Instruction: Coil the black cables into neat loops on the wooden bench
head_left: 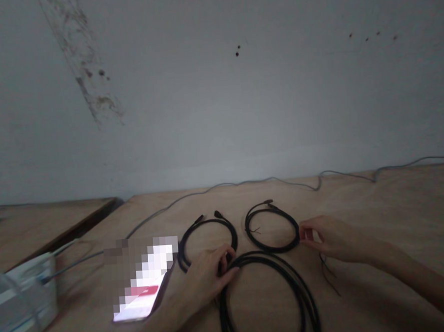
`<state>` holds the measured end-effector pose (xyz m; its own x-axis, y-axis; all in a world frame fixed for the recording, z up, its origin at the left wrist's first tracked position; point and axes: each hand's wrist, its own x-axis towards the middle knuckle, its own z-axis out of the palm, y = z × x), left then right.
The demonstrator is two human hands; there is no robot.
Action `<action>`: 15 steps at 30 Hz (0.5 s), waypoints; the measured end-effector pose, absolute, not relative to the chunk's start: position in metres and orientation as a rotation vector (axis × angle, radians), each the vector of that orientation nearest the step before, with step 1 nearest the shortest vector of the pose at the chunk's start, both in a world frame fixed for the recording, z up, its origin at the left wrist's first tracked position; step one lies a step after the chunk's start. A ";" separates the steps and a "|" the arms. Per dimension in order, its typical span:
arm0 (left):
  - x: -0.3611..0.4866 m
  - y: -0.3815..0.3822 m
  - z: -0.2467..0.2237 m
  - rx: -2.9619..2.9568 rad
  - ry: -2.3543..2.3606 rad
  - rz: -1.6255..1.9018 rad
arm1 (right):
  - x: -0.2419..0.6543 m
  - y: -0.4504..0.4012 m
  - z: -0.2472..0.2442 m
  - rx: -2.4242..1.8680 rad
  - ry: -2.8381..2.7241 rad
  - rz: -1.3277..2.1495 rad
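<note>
Three coils of black cable lie on the wooden tabletop. The left coil (233,230) and the right coil (274,250) are small, with connector ends at their far sides. A larger coil (300,291) lies nearest me and runs off the bottom edge. My left hand (209,274) is curled round black cable where the left and larger coils meet; its fingers partly hide which strands it grips. With thumb and fingertips, my right hand (326,237) pinches the right coil at its right edge. Beneath that hand lie thin dark wire ties (329,274).
A lit phone (150,285), its screen blurred out, lies at left. Beyond it stands a white box or power strip (30,293) with cords. A thin grey cable (193,194) runs along the table's back by the wall (218,101). A dark gap (86,222) splits the tabletop at left.
</note>
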<state>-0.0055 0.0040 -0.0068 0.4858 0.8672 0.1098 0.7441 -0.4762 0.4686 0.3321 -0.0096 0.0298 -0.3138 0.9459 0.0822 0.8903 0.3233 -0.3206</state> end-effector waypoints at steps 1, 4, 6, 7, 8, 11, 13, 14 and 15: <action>-0.005 0.003 -0.006 2.388 1.348 0.458 | 0.335 -0.011 0.031 -1.660 -2.331 0.318; -0.005 0.001 -0.003 2.431 1.344 0.401 | 0.342 -0.013 0.029 -1.715 -2.300 0.321; -0.005 -0.001 -0.001 2.450 1.356 0.382 | 0.347 -0.014 0.026 -1.739 -2.309 0.347; -0.006 -0.001 0.000 2.456 1.359 0.377 | 0.349 -0.014 0.025 -1.737 -2.328 0.372; -0.006 -0.002 0.000 2.459 1.359 0.375 | 0.352 -0.015 0.024 -1.726 -2.353 0.400; -0.006 -0.002 0.001 2.465 1.352 0.376 | 0.357 -0.018 0.023 -1.703 -2.374 0.460; -0.006 -0.002 0.000 2.474 1.365 0.382 | 0.358 -0.019 0.024 -1.683 -2.365 0.487; -0.006 -0.002 0.000 2.478 1.370 0.381 | 0.358 -0.019 0.024 -1.669 -2.359 0.499; -0.006 -0.002 0.000 2.480 1.369 0.374 | 0.358 -0.019 0.023 -1.658 -2.353 0.508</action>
<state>-0.0059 -0.0024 0.0000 0.5167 0.8516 0.0881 0.7781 -0.5100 0.3666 0.3575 -0.0186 0.0233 -0.3399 0.9402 -0.0202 0.8648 0.3041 -0.3994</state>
